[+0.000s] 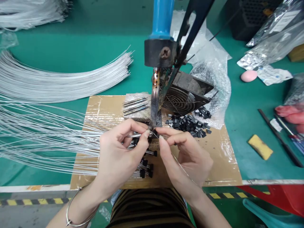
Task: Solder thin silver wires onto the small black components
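Observation:
A blue-handled soldering iron (155,91) is mounted on a stand, its tip pointing down between my hands. My left hand (123,148) pinches a grey cable with a metal sleeve (134,136) just under the tip. In my right hand (184,152) is a strand of solder wire (180,164), its end near the same spot. A small black connector (155,132) sits at the fingertips; which hand grips it I cannot tell. Below, several cables with black connector ends (142,173) lie on the cardboard (220,164). The exact joint is hidden by the fingers.
Loose black connectors (188,125) are heaped right of the iron, beside a fan (180,98). Behind the tip is a pad with metal pieces (135,105). A cable bundle (71,84) lies at left. A yellow sponge (260,147) rests on the right.

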Demonstrator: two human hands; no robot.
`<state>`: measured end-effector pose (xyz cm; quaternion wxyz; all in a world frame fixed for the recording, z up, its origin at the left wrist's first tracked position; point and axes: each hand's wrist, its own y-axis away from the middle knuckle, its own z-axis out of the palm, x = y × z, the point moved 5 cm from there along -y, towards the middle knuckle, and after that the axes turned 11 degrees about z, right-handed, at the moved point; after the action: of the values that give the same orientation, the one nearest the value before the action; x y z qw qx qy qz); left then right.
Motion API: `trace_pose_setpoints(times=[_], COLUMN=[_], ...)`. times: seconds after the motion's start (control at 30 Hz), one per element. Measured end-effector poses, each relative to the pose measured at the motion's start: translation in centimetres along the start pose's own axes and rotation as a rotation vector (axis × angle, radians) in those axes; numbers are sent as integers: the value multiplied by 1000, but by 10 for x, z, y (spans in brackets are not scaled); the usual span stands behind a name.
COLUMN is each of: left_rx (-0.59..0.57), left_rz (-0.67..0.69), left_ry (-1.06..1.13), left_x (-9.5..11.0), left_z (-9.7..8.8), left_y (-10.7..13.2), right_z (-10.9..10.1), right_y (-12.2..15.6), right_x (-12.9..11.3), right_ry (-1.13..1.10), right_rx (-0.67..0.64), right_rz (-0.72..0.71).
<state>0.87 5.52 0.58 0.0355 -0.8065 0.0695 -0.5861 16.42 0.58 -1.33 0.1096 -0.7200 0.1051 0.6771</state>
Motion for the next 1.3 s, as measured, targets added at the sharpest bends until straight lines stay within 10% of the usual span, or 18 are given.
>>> trace_pose_setpoints(times=[1.3], left_rx=[-5], left_rz=[-3], left_ry=[-8], left_x=[0], left_z=[-1], left_y=[1], right_z=[0], right_y=[0], right_x=[1], right_ry=[28], right_rx=[25], right_rz=[-7])
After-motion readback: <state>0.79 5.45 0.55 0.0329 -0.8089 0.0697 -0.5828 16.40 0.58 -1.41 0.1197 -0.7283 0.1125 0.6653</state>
